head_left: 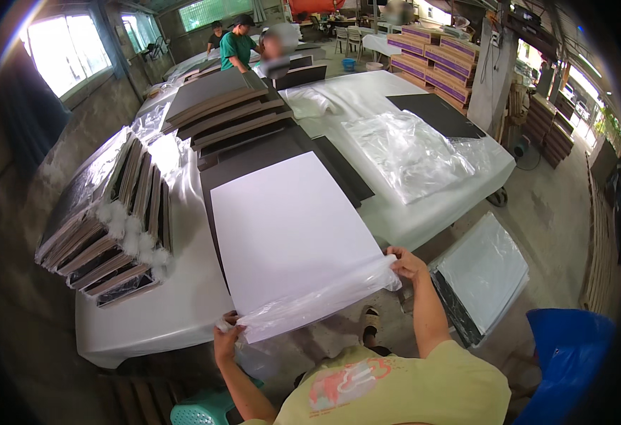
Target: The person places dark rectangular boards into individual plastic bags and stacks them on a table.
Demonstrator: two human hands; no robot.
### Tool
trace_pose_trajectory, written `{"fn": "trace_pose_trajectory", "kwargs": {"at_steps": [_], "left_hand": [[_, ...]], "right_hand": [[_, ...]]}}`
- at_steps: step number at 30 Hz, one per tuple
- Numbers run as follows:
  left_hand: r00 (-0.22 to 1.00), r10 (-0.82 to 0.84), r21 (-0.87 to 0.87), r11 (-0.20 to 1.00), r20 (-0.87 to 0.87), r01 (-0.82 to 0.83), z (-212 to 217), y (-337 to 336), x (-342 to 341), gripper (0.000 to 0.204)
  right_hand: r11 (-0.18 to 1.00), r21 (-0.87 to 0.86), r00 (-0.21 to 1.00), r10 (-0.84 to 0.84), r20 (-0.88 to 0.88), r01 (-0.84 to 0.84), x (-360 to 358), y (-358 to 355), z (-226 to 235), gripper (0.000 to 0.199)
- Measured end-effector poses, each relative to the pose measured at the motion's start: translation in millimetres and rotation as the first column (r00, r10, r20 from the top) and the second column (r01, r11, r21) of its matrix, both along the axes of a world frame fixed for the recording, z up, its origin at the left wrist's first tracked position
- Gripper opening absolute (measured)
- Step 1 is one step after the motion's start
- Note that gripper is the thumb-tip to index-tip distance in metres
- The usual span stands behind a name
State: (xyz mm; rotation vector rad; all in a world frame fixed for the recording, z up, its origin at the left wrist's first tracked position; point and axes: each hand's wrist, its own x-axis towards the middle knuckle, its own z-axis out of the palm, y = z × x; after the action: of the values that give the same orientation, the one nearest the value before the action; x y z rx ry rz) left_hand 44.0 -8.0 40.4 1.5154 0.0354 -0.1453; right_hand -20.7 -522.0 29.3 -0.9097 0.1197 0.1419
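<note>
A large white rectangular sheet or board (289, 227) lies on a dark board (257, 161), its near end jutting over the table edge toward me. Bunched clear plastic film (321, 294), which looks like a bag, wraps across that near end. My left hand (228, 341) pinches the film at the near left corner. At the right corner, my right hand (407, 263) is closed on the film's other end. Both forearms reach forward from below, and the film is stretched between the hands.
Film-wrapped boards (105, 219) are stacked on the left. Dark panels (229, 99) are piled farther back, near people. Loose plastic (413, 152) covers the right of the table (402, 223). Wrapped panels (480, 273), a green stool (200, 411) and a blue sheet (572, 354) are nearby.
</note>
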Motion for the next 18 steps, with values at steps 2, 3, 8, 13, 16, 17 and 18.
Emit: {"fn": "trace_pose_trajectory", "kwargs": {"at_steps": [2,3,8,13,16,17,18], "left_hand": [[0.998,0.023,-0.005,1.000,-0.064,-0.024,5.9,-4.9,1.1,0.030],[0.997,0.041,-0.116,0.992,-0.066,-0.049,1.8,-5.5,2.3,0.031],[0.990,0.075,-0.652,0.758,0.118,0.021,33.3,-10.2,-19.2,0.032],[0.539,0.037,0.152,0.941,0.841,-0.301,102.7,-8.6,12.0,0.044],[0.875,0.236,-0.506,0.863,0.423,0.012,179.9,-54.2,17.5,0.089],[0.862,0.267,-0.493,0.870,0.430,-0.024,179.9,-53.2,20.4,0.077],[0.881,0.233,-0.548,0.836,0.413,0.036,184.6,-55.9,22.4,0.068]], "right_hand": [[0.991,-0.126,0.998,0.034,-0.046,-0.039,12.1,3.4,9.9,0.025],[0.980,-0.187,0.996,0.052,-0.071,-0.064,16.6,6.9,14.3,0.024],[0.983,-0.173,0.979,-0.033,0.200,0.068,3.7,18.9,40.9,0.028],[0.910,-0.147,0.839,-0.281,0.467,0.387,21.7,25.7,122.0,0.047],[0.893,0.313,0.857,-0.416,0.304,0.323,29.1,36.1,152.6,0.051],[0.897,0.339,0.823,-0.409,0.395,0.283,27.8,36.9,153.6,0.053],[0.899,0.364,0.779,-0.406,0.479,0.245,26.0,40.0,153.1,0.055]]}}
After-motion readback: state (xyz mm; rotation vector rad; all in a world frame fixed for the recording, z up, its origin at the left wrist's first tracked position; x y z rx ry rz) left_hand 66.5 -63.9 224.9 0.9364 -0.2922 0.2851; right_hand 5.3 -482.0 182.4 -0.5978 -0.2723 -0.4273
